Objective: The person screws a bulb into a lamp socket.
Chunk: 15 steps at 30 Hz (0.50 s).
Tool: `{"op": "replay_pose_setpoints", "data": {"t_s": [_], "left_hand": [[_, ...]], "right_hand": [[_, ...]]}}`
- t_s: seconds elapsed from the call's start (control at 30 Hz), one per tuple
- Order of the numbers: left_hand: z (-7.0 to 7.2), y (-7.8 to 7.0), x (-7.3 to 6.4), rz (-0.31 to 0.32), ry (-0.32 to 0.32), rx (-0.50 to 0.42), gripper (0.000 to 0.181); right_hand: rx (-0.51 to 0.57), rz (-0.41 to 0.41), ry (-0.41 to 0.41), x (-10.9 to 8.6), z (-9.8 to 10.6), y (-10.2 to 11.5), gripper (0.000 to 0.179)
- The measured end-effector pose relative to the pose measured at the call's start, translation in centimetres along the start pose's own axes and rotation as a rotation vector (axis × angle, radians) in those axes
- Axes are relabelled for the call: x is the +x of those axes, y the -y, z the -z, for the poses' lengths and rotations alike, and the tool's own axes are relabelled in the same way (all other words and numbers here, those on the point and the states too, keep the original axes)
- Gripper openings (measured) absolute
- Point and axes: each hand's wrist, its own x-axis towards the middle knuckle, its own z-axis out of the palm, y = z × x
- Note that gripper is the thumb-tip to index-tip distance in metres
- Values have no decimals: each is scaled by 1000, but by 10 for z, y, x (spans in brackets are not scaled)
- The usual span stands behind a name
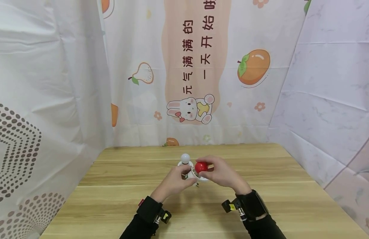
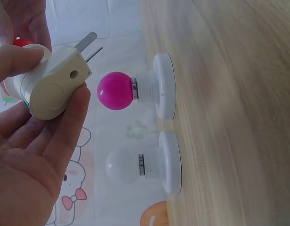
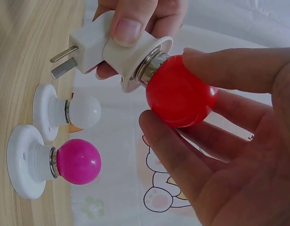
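Note:
My left hand (image 1: pixel 174 181) grips a white plug-in lamp socket (image 2: pixel 55 94) around its body, thumb on one side and fingers on the other. Two metal prongs (image 3: pixel 65 61) stick out of the socket's plug end. With thumb and fingers, my right hand (image 1: pixel 222 173) holds a round red light bulb (image 3: pixel 180 96). The bulb's silver screw base (image 3: pixel 153 67) sits at the socket's mouth, its upper part still showing. Both hands are above the table, in front of a white bulb (image 1: pixel 185 158) and a pink bulb (image 2: pixel 115 91).
The pink and white bulbs stand upright in round white lamp holders (image 3: pixel 26 162) on the wooden table (image 1: pixel 118 192), side by side. Behind the table hangs a printed curtain (image 1: pixel 136 109), with white cloth (image 1: pixel 53 83) on the left and marbled cloth (image 1: pixel 331 76) on the right.

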Motion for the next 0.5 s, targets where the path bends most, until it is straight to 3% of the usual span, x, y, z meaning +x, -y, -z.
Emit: {"op": "replay_pose_setpoints", "data": {"t_s": [0.5], "left_hand": [[-2,0,1,-12,0,21,26]], "right_hand": [[-70,-90,-54,0,-1,3,43]]}}
